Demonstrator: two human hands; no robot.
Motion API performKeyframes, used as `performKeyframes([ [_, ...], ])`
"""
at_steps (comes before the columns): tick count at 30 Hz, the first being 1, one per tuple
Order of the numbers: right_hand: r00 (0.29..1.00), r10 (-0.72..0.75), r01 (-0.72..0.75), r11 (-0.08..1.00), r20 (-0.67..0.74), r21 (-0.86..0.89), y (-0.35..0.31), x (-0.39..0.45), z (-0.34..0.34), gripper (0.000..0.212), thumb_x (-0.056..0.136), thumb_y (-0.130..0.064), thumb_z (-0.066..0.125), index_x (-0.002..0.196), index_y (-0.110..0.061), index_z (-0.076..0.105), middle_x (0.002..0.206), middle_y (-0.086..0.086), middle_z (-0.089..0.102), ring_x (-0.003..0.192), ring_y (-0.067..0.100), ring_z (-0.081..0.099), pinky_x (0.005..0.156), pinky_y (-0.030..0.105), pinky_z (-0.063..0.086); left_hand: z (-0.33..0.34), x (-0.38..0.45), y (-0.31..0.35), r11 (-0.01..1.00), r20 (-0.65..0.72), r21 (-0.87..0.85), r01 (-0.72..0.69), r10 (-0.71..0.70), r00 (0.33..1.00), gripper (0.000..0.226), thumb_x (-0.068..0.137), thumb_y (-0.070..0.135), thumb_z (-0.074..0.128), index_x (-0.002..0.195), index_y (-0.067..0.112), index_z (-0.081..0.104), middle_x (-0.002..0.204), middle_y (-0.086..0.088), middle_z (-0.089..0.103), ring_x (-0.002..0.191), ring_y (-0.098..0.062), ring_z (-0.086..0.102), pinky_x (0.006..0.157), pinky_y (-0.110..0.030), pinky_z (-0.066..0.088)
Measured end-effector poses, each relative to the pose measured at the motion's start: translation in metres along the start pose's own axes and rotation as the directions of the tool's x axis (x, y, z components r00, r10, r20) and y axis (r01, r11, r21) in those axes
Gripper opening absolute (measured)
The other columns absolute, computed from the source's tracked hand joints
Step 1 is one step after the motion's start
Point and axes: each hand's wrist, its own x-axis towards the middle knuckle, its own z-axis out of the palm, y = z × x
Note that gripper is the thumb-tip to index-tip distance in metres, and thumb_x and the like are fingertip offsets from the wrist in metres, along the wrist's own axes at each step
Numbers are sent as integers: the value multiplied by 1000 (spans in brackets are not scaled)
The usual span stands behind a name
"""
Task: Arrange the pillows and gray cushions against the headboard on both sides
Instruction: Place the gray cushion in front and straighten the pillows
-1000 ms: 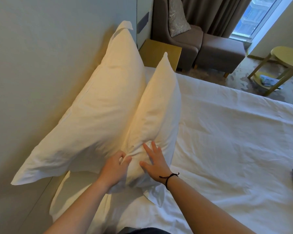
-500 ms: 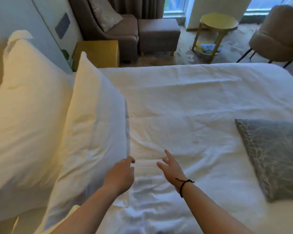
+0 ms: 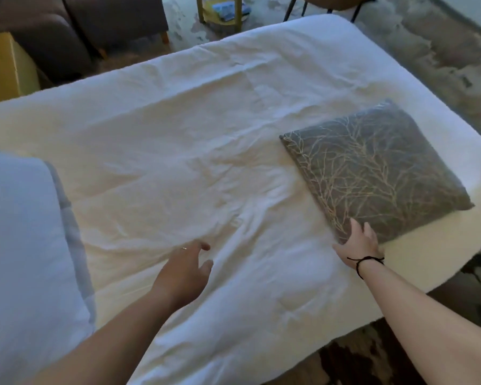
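A gray cushion (image 3: 375,168) with a gold branch pattern lies flat on the white bed (image 3: 192,129), toward its right edge. My right hand (image 3: 358,243) reaches its near corner, fingers spread and touching the fabric. My left hand (image 3: 185,269) hovers over the wrinkled sheet in the middle, fingers relaxed and holding nothing. Part of a white pillow (image 3: 25,245) shows at the left edge. The headboard is out of view.
A yellow bedside table (image 3: 6,65) and a brown armchair with ottoman (image 3: 95,26) stand beyond the bed at upper left. A small yellow round table (image 3: 222,9) and chair legs (image 3: 322,6) stand on the patterned carpet (image 3: 428,51) behind.
My view has swung right, away from the white pillows. Both hands left the pillows and moved right; my right hand now touches the gray cushion's near corner.
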Motion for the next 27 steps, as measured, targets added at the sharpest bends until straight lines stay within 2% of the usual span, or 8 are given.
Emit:
performKeyframes([
  [4,1000,1,1,988,16,-153,22,37,10,107,73,-50,76,151,-32,6,162,5,4,148,27,10,115,52,18,29,25,19,1000,44,10,-3,3,999,35,96,42,50,129,35,44,134,1,52,124,-17,45,96,-35,40],
  [8,999,-31,32,995,14,-98,31,51,32,112,69,-37,82,152,-30,7,162,7,4,147,30,12,114,49,26,51,37,22,1000,71,11,10,-10,997,35,96,43,51,129,36,44,133,4,52,124,-15,45,94,-32,39],
  [11,996,-36,33,999,-84,-35,31,54,41,93,77,-15,75,150,-26,19,157,11,19,139,35,28,107,46,37,58,39,19,1000,84,13,23,-24,996,33,95,43,52,127,37,46,132,7,53,122,-15,46,93,-31,38],
  [15,983,-24,18,999,-182,-38,18,56,32,55,84,-2,54,136,-17,46,122,21,52,105,43,55,88,45,48,58,36,14,998,108,-24,51,-48,993,25,95,43,54,119,41,48,128,12,54,113,-9,49,90,-28,38],
  [20,997,34,-28,995,-72,95,-1,49,-2,42,76,-3,58,112,-20,70,113,13,68,105,36,61,86,37,53,45,24,13,986,95,-146,85,-71,993,16,95,39,58,110,39,54,118,12,61,107,-8,57,85,-25,41],
  [23,996,-91,89,967,-4,240,-45,19,-15,32,70,-3,57,92,-17,75,98,8,73,97,32,64,84,37,57,31,14,17,971,93,-216,107,-88,992,20,95,42,57,113,35,58,114,13,63,101,1,58,81,-25,45],
  [25,980,-199,186,919,2,349,-90,-13,-21,24,65,-5,58,82,-14,74,79,5,74,84,28,66,75,37,59,15,6,22,952,80,-285,115,-96,992,29,94,47,56,118,31,60,115,13,63,98,5,58,81,-24,45],
  [27,955,-297,257,845,12,469,-139,-54,-20,24,63,-8,61,83,-13,74,73,6,73,75,25,67,68,34,58,-5,-3,26,919,48,-372,133,-124,991,38,93,51,55,122,28,61,115,12,64,100,3,59,83,-24,47],
])
